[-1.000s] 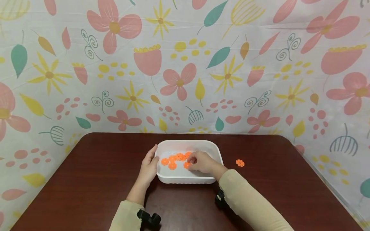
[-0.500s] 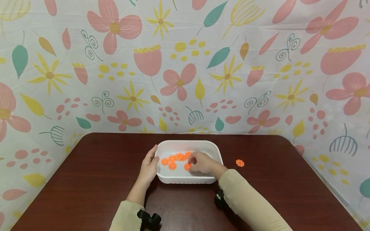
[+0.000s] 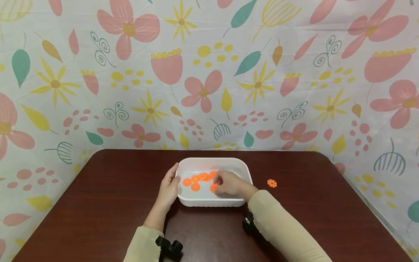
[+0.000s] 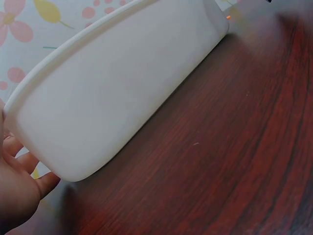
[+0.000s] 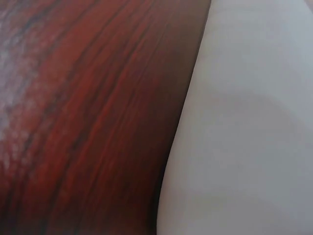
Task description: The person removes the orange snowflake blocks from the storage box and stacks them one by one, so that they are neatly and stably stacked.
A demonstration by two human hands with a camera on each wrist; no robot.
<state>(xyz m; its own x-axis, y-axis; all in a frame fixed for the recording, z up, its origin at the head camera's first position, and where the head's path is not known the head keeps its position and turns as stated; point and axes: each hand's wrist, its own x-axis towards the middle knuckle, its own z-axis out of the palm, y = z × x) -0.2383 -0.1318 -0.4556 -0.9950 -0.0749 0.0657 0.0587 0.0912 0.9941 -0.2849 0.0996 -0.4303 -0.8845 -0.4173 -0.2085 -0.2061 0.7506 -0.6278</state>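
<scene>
the orange disc (image 3: 213,187) under the right hand (image 3: 230,183) lies in the white tub (image 3: 214,201), pinched by curled fingertips; it looks light, stiff and thin, best taken by its notched rim. about six more orange discs (image 3: 195,180) lie in the tub (some overlap, so the count is rough), and one lone disc (image 3: 271,183) rests on the brown table (image 3: 98,203). the left hand (image 3: 169,187) rests flat and relaxed against the tub's left wall.

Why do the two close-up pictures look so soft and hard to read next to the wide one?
Head view: sharp and evenly lit, with the white tub and orange flower discs crisp on the dark wooden table. Left wrist view: the tub wall fills the frame, pale and featureless, and the far table goes hazy. Right wrist view: too close, so tub and wood grain smear into blur.
</scene>
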